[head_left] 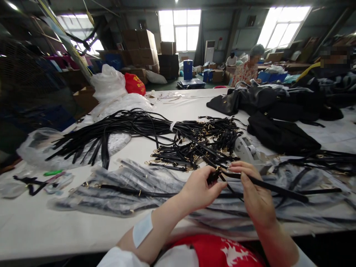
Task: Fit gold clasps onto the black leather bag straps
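Note:
My left hand [202, 185] is closed around a black strap near its gold-coloured metal hardware. My right hand [256, 193] pinches the same black strap [278, 190] a little farther along, and its free end sticks out to the right. Both hands are just above the table, close together. Under them lie black straps in clear plastic sleeves [116, 204]. Just beyond my hands is a pile of black straps with gold clasps [205, 141]. A long bundle of black straps [125, 124], held by a white band, stretches left from it.
Black bags [280, 133] are heaped at the right. A white device [244, 148] stands beyond my right hand. Crumpled clear plastic [108, 85] and a red bag [135, 84] lie at the back left. One person [246, 70] is across the table, another at far right.

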`<act>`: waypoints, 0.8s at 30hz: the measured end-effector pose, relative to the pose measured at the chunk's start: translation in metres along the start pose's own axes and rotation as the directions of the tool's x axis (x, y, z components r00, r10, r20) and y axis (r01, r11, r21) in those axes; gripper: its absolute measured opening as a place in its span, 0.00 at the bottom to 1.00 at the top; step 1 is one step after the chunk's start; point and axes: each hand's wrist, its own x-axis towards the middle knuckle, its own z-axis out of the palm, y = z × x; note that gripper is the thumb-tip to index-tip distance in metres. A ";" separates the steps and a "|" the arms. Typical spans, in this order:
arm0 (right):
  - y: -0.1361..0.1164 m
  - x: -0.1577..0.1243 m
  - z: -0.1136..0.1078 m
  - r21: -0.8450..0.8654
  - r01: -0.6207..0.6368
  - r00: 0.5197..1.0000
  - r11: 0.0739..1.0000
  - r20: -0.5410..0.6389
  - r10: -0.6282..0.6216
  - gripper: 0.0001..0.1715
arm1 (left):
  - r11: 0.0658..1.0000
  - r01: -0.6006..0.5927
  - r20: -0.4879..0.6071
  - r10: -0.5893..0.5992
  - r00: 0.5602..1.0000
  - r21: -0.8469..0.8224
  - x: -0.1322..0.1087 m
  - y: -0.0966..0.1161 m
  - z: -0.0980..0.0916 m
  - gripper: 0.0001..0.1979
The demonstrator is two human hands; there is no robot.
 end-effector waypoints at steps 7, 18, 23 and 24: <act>-0.012 0.020 0.000 0.292 -0.064 0.985 0.954 -0.132 0.107 0.17 | 0.982 -0.117 -0.071 0.128 0.989 0.151 -0.002 -0.002 -0.005 0.10; 0.003 0.023 -0.019 -0.001 -0.111 0.970 0.994 0.217 0.108 0.24 | 0.944 -0.298 -0.197 0.322 0.926 0.141 -0.003 -0.007 -0.003 0.09; 0.001 0.025 -0.021 -0.139 -0.028 0.900 0.990 0.428 0.085 0.25 | 0.958 -0.285 -0.232 0.281 0.931 0.016 -0.002 -0.006 -0.001 0.09; -0.001 0.025 -0.021 -0.147 -0.015 0.896 0.989 0.437 0.078 0.25 | 0.960 -0.279 -0.239 0.271 0.932 0.003 -0.002 -0.006 0.000 0.09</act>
